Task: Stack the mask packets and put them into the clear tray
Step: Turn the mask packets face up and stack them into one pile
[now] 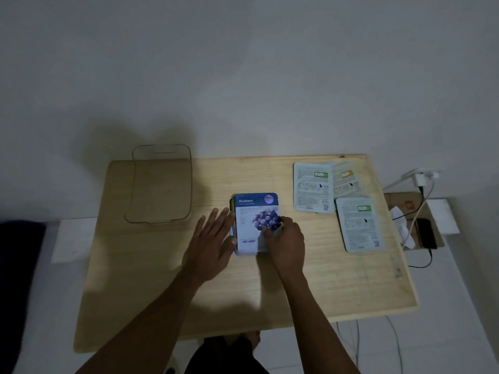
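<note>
A stack of mask packets lies at the middle of the wooden table, with a blue Blueberry packet on top. My left hand is flat with fingers spread, pressed against the stack's left edge. My right hand rests on the stack's lower right, fingers curled on the top packet. Three more packets lie face down at the back right: one, one partly under it, and one nearer. The clear tray stands at the table's back left with nothing in it.
The table stands against a white wall. Off its right edge are a cardboard box, a black phone, a white charger and cables. A dark object sits at the far left. My legs show below the front edge.
</note>
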